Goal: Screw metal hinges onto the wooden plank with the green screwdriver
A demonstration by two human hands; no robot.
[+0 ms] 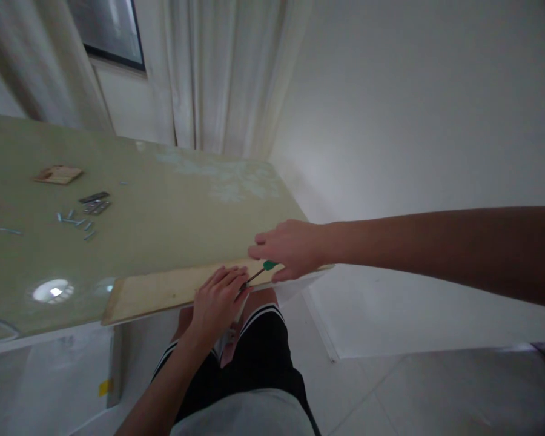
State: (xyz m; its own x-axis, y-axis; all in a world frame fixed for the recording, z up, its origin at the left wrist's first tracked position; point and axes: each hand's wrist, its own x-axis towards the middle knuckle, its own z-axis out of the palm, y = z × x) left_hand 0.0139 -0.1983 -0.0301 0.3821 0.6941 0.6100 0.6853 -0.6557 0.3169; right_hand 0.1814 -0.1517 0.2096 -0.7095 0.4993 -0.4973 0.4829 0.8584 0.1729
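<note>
A long pale wooden board [158,292] lies along the front edge of the table. My left hand [220,297] grips it, fingers over its top, thumb by the near edge. At that thumb is a small dark piece, perhaps a metal bracket, mostly hidden. A screwdriver [269,265] with a green handle slants from there up to the right, its shaft tip by my left fingertips. Around the handle is my right hand [293,249], the handle's end against the palm, fingers loosely stretched to the left and thumb below.
On the green-topped table [177,212], several metal plates [97,204] and screws [75,221] lie at the left. Farther back is a small wooden piece [59,174]. A white wall [413,133] stands at the right, with curtains [227,72] behind. My legs are under the table edge.
</note>
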